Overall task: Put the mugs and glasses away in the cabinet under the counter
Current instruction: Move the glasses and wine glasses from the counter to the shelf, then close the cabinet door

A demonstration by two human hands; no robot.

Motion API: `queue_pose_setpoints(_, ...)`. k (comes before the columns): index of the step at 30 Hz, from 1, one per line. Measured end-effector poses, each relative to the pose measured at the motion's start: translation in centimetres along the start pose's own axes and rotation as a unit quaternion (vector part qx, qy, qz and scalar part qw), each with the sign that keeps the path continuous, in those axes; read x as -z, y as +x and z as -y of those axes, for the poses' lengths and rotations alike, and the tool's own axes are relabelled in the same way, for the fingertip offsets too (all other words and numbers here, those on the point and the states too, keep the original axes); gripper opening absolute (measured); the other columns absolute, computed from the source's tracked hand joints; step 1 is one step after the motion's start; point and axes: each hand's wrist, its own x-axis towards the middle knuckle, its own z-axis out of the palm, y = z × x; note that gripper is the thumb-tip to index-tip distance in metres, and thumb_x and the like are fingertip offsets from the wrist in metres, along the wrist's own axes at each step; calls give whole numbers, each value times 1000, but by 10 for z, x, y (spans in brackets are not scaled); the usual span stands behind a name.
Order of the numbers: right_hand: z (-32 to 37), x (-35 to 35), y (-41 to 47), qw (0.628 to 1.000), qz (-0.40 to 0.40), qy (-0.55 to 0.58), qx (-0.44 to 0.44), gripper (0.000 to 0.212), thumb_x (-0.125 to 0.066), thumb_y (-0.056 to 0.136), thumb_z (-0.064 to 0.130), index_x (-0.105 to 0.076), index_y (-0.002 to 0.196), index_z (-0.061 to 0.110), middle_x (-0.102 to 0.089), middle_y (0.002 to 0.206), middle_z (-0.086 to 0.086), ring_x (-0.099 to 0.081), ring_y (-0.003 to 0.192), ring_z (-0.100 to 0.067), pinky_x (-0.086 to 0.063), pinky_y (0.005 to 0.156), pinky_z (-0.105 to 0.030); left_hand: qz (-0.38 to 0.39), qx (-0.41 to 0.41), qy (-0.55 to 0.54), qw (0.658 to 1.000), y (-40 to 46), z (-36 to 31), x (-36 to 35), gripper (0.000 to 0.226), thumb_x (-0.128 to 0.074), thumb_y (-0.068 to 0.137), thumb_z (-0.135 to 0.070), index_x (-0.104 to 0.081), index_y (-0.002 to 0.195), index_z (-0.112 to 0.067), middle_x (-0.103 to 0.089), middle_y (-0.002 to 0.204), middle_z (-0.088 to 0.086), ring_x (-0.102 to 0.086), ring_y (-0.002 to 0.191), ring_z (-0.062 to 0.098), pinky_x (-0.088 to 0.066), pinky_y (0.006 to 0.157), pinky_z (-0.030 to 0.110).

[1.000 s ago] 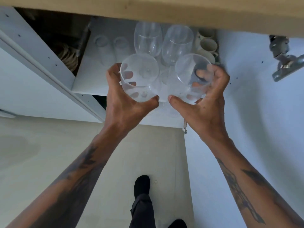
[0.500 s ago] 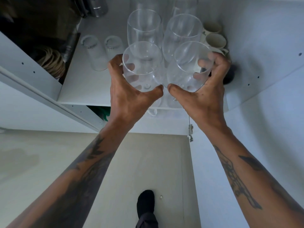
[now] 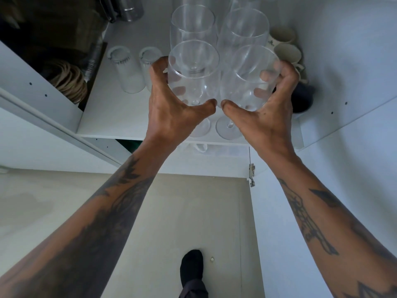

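Two hands are wrapped around wine-glass bowls: the left hand [image 3: 171, 108] holds the left glass [image 3: 194, 72], the right hand [image 3: 264, 117] the right glass [image 3: 250, 76]. Half a second ago the glasses hovered; now their feet touch the shelf [image 3: 111, 117], so release looks close. Behind stand two more wine glasses [image 3: 217, 24], tumblers [image 3: 129, 69] left, mugs [image 3: 286, 52] right.

On the cabinet shelf [image 3: 111, 117], the left hand's fingers [image 3: 159, 67] wrap one wine glass [image 3: 193, 69] and the right hand's fingers [image 3: 277, 72] wrap a second wine glass [image 3: 251, 74] just beside it, bases near the shelf's front edge. Two more stemmed glasses [image 3: 217, 24] stand directly behind the fingers. Two tumblers [image 3: 133, 69] sit left of the left fingers, and mugs [image 3: 286, 51] sit behind the right fingers.
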Motion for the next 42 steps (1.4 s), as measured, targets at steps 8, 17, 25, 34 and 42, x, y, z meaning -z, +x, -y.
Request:
queue_pose_setpoints(8, -2, -6, 27, 1000, 19, -4, -1, 97, -85, 71, 17, -25, 146, 8, -42, 143, -7, -51, 127, -24, -50, 104, -38, 16, -7, 26, 999, 22, 4, -4, 99, -90, 64, -25, -30, 140, -7, -45, 140, 10, -58, 120, 25, -58, 94, 37)
queue_pose_setpoints(17, -6, -7, 42, 999, 40, -15, -4, 100, -85, 71, 26, -23, 149, 17, -43, 144, 0, -51, 128, -18, -43, 85, -1, 31, 0, 34, 999, 33, 6, -5, 106, -91, 68, -22, -24, 148, -6, -39, 147, 10, -49, 131, 26, -51, 105, 40)
queue_pose_setpoints(25, 7, 8, 46, 995, 73, -60, -20, 111, -84, 70, 36, -15, 156, 22, -39, 155, -6, -44, 139, -21, -39, 107, -23, 59, 81, 86, 991, 27, -2, 12, 119, -93, 64, -34, -18, 155, -16, -40, 149, 11, -50, 133, 26, -49, 108, 43)
queue_pose_setpoints(34, 61, 62, 1, 984, 118, -115, -64, 103, -82, 74, 30, -20, 155, 17, -39, 154, -6, -43, 138, -21, -33, 90, -12, 2, 147, 159, 976, -73, -63, 28, 47, -74, 85, -29, -61, 127, -14, -60, 121, 9, -64, 92, 17, -40, 69, 1)
queue_pose_setpoints(42, 154, 193, -53, 851, 355, -387, 1, 46, -67, 90, 26, -60, 132, 11, -59, 137, -11, -55, 127, -30, -48, 96, -32, 133, 242, -8, 961, -207, -252, -1, 20, -62, 92, -19, -74, 104, -10, -74, 97, 4, -66, 74, 4, -47, 59, 11)
